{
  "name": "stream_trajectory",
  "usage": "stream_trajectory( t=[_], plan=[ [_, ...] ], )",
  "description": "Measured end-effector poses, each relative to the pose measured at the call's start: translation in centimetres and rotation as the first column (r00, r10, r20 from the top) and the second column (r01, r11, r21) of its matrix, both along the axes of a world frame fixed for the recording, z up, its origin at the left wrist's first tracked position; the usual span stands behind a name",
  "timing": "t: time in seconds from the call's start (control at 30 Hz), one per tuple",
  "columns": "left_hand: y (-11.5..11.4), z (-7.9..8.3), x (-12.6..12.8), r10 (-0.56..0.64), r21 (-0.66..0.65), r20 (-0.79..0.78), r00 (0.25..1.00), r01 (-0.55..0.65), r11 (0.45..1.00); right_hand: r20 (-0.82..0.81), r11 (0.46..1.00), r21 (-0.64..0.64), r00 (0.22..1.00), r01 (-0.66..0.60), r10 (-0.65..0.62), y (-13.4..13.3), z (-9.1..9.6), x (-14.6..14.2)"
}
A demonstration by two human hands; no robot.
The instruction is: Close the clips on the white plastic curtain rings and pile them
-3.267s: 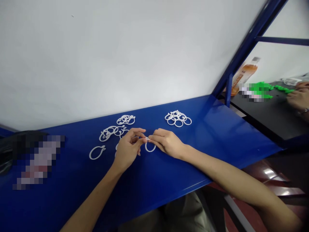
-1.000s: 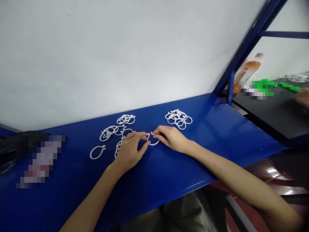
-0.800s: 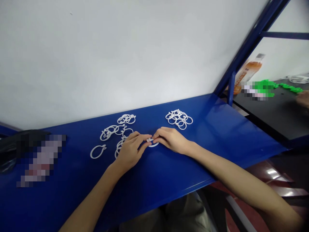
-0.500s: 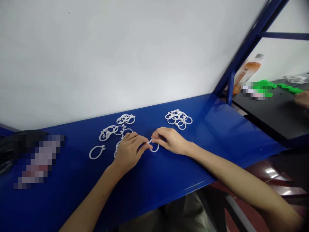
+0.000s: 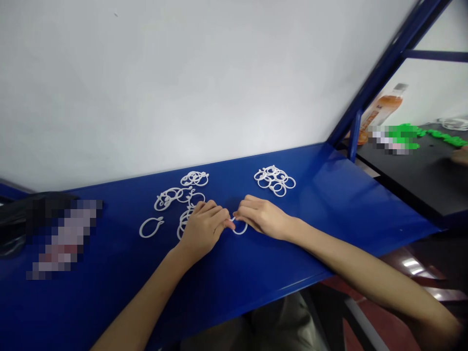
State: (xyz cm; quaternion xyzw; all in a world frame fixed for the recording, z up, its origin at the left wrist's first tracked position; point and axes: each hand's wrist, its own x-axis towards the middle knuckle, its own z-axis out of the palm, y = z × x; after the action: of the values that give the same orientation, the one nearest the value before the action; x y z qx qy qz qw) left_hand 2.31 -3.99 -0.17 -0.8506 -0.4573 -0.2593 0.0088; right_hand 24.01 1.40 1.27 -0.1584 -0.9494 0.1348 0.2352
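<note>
Between my two hands is a white plastic ring, its lower curve showing just above the blue table. My left hand pinches the ring's upper left end between thumb and fingers. From the other side, my right hand grips its upper part, fingers bent close together. The fingers cover the spot where the ring's ends meet. Beside and partly behind my left hand lie more white rings. A single ring with small knobbed ends rests farther left.
White rings lie in heaps at the back, left and right. A black bag covers the left end. A pale wall rises behind. On a black table at right are a bottle, green pieces and another person's hand.
The view has shifted slightly, so everything sits a little farther right. My right fingers have closed in nearer to my left thumb over the ring's top.
</note>
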Motion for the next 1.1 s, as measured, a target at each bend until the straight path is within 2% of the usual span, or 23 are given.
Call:
stream_trajectory(
  t=[0.1, 0.2, 0.27, 0.33, 0.4, 0.47, 0.67, 0.77, 0.9, 1.0, 1.1],
  plan=[
    [0.4, 0.0, -0.1, 0.039, -0.008, -0.025, 0.999, -0.039, 0.999, 0.013, 0.999, 0.023, 0.999, 0.050, -0.050, 0.5, 0.2, 0.0],
    [1.0, 0.3, -0.8, 0.169, -0.016, -0.068, 0.983, -0.170, 0.985, 0.035, 0.973, 0.064, 0.973, 0.224, -0.226, 1.7, 0.4, 0.7],
    [1.3, 0.5, -1.6, 0.290, 0.014, -0.095, 0.952, -0.290, 0.957, 0.040, 0.911, 0.112, 0.914, 0.398, -0.404, 2.8, 0.7, 1.8],
    [1.5, 0.6, -2.4, 0.414, 0.047, -0.137, 0.900, -0.411, 0.910, 0.035, 0.818, 0.155, 0.824, 0.555, -0.566, 3.9, 1.2, 3.1],
    [1.6, 0.6, -3.1, 0.501, 0.056, -0.188, 0.845, -0.500, 0.864, 0.045, 0.729, 0.185, 0.735, 0.659, -0.676, 4.7, 1.6, 4.5],
    [1.5, 0.3, -3.4, 0.527, 0.042, -0.245, 0.814, -0.534, 0.844, 0.063, 0.681, 0.196, 0.684, 0.706, -0.727, 5.3, 1.9, 5.4],
    [1.2, -0.2, -2.9, 0.459, 0.062, -0.344, 0.819, -0.467, 0.882, 0.204, 0.698, 0.174, 0.668, 0.695, -0.716, 5.5, 1.8, 5.8],
    [1.1, -0.1, -2.4, 0.425, 0.081, -0.294, 0.856, -0.420, 0.904, 0.229, 0.693, 0.181, 0.656, 0.698, -0.720, 5.5, 1.7, 5.7],
    [0.8, 0.2, -1.6, 0.351, 0.097, -0.182, 0.918, -0.339, 0.936, 0.179, 0.676, 0.211, 0.652, 0.706, -0.737, 5.4, 1.7, 5.6],
    [0.7, 0.4, -1.1, 0.275, 0.150, -0.122, 0.954, -0.256, 0.955, 0.119, 0.690, 0.219, 0.683, 0.690, -0.721, 5.1, 1.8, 5.2],
    [0.5, 0.7, -0.8, 0.199, 0.242, -0.092, 0.976, -0.172, 0.955, 0.049, 0.753, 0.195, 0.760, 0.629, -0.648, 4.5, 1.6, 4.3]
  ],
)
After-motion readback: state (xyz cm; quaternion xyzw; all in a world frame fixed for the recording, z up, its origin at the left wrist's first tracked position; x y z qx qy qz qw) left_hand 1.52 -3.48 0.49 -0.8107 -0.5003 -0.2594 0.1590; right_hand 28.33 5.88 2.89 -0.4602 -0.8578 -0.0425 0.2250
